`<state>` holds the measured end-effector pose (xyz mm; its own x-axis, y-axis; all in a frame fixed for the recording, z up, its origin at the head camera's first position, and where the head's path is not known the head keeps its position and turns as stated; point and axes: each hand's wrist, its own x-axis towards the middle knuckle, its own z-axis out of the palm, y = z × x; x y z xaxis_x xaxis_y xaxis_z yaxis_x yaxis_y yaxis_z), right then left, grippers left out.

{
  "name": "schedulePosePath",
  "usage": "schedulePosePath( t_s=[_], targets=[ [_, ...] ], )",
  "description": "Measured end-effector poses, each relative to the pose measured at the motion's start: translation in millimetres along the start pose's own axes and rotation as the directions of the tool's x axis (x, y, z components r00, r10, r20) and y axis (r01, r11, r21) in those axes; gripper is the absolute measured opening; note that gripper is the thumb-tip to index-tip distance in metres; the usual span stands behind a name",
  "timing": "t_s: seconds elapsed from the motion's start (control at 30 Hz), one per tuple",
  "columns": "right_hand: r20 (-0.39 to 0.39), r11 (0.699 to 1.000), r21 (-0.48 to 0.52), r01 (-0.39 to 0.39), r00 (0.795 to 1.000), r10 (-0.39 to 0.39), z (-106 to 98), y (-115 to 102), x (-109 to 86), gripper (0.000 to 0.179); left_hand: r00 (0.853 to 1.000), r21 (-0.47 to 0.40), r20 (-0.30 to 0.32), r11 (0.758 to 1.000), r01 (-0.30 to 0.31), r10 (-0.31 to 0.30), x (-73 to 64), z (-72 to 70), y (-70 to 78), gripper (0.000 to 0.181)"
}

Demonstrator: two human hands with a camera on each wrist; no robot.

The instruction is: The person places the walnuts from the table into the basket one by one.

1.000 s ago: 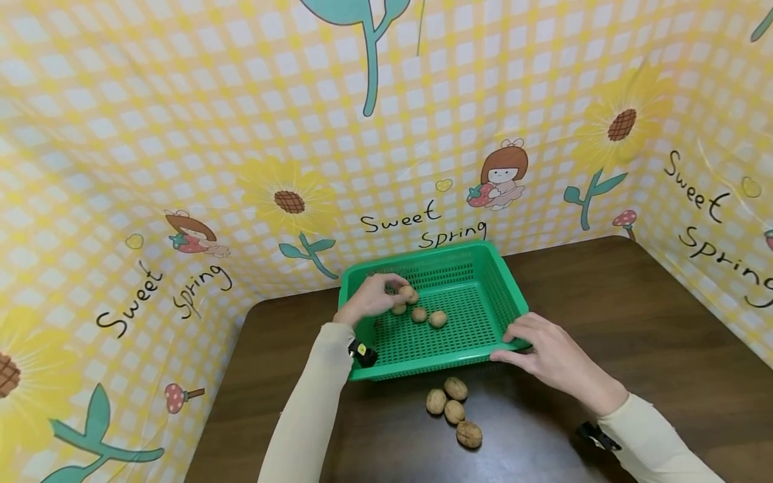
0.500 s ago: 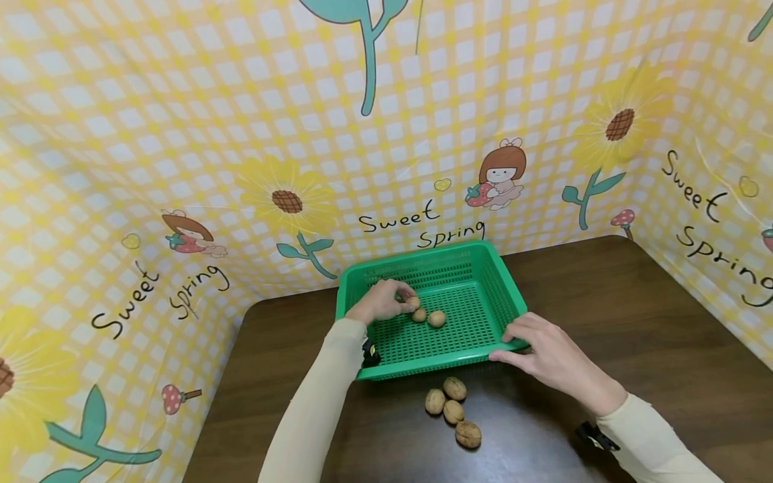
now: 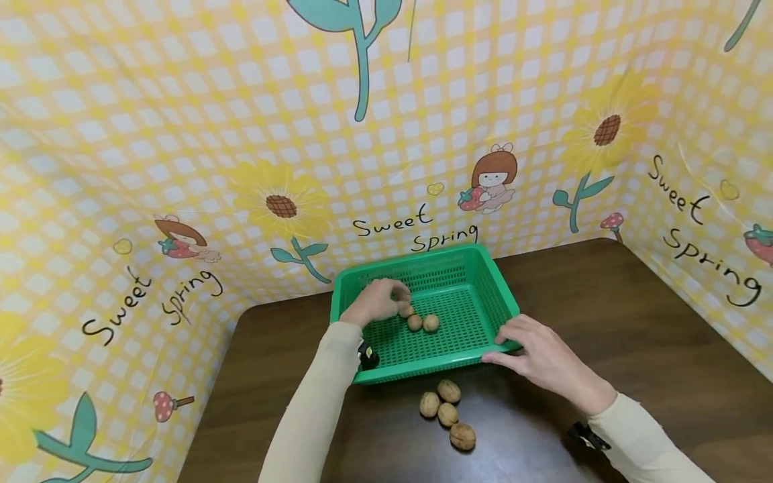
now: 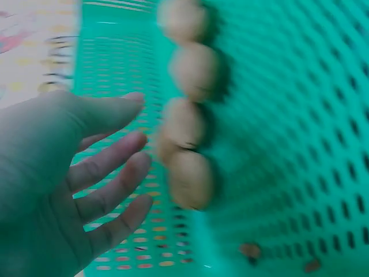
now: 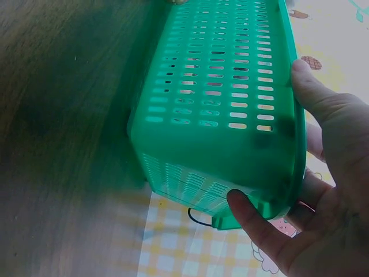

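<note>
Walnuts (image 3: pixel 431 323) lie beside the spread left hand (image 3: pixel 377 300).

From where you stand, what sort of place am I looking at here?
Probably a makeshift indoor work corner, though the room beyond is hidden: a yellow-checked "Sweet Spring" cloth hangs behind and beside a dark wood-grain table, where walnuts lie in front of a slotted green plastic basket.

On the table (image 3: pixel 561 285), four walnuts (image 3: pixel 447 414) lie before a basket (image 3: pixel 423 365) holding other walnuts (image 3: pixel 431 323).
</note>
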<state>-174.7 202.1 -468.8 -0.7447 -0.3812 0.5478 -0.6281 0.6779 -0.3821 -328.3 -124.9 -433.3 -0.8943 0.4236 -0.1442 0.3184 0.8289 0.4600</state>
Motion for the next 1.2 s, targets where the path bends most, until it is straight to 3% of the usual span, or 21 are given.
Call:
schedulePosePath(
  t_s=[0.13,0.23,0.37,0.47,0.63,0.73,0.87,0.97,1.2],
  targets=[
    [-0.012,1.0,-0.013,-0.012,1.0,0.012,0,1,-3.6,0.022,0.995,-0.064,-0.08,0.996,-0.06,0.055,-9.4,-18.4,9.7,0.034],
    [-0.032,1.0,-0.024,-0.005,0.999,0.005,-1,2,-5.5,0.022,0.989,-0.066,-0.118,0.993,-0.102,0.094,-24.2,-36.0,25.4,0.033],
    [-0.039,1.0,-0.026,0.005,0.999,-0.006,-4,4,-4.8,0.023,0.973,-0.039,-0.168,0.985,-0.166,0.157,-54.9,-51.0,52.4,0.032],
    [-0.029,1.0,-0.023,0.007,1.0,-0.007,-5,4,-3.3,0.023,0.959,-0.025,-0.176,0.973,-0.228,0.22,-83.8,-47.5,72.3,0.031],
    [-0.032,0.999,-0.026,0.03,0.999,-0.031,-5,3,1.8,0.023,0.92,-0.04,-0.153,0.928,-0.371,0.361,-127.5,-22.8,92.1,0.03],
    [-0.034,0.999,-0.026,0.035,0.999,-0.036,-6,2,4.6,0.024,0.91,-0.099,-0.126,0.908,-0.407,0.395,-145.4,-0.1,93.1,0.03],
    [-0.013,1.0,-0.014,0.025,1.0,-0.025,-3,-1,4.6,0.023,0.91,-0.144,-0.053,0.898,-0.415,0.412,-160.7,39.1,82.2,0.03],
    [-0.006,1.0,-0.013,0.02,1.0,-0.02,1,-3,2.4,0.022,0.917,-0.118,-0.039,0.909,-0.399,0.397,-167.7,66.5,67.9,0.03],
    [-0.019,1.0,-0.016,0.01,1.0,-0.011,4,-5,1.1,0.021,0.943,-0.079,-0.089,0.942,-0.327,0.32,-171.6,98.0,38.2,0.028]
  ],
)
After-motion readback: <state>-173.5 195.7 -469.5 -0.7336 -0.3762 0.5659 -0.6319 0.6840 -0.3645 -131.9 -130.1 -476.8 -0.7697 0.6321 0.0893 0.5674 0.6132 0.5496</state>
